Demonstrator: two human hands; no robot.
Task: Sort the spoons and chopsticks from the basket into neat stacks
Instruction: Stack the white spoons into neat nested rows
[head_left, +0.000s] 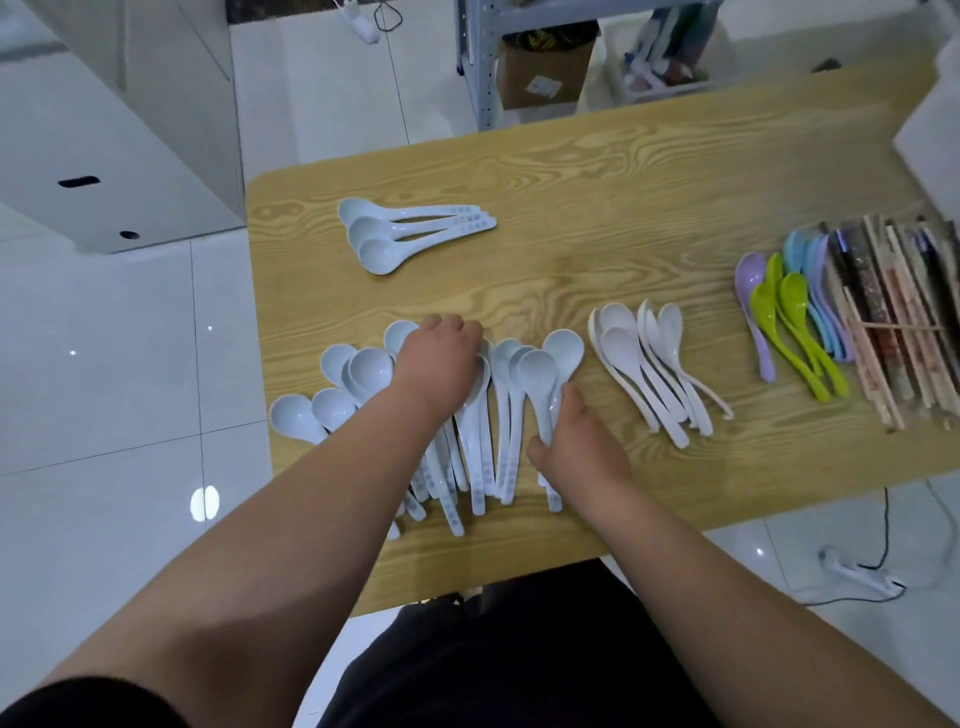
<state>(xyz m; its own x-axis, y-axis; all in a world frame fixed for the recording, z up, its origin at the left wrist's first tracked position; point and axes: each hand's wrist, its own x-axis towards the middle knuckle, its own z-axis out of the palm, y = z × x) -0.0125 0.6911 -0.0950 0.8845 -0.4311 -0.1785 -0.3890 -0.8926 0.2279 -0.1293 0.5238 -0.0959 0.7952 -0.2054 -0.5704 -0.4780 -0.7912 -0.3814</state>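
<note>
On the far left of the table (623, 171), 3 pale blue spoons sit nested in a neat stack (400, 228). Nearer, the loose pale blue spoons (332, 402) fan out, the leftmost bowl lying right at the table's left edge. A careless sweep could send it to the floor.

The left hand (441, 358) lies knuckles-up on this spread with its fingers bent down. I cannot tell whether it has pinched anything. The right hand (576, 447) curls thumb and fingers round the handles at the spread's right end. Lifting those may drag tangled neighbours along, or push them into the white spoons (639, 364) just beside, mixing 2 kinds.

Coloured spoons (784, 322) touch the chopsticks (893, 322) at far right. No basket is in sight.
</note>
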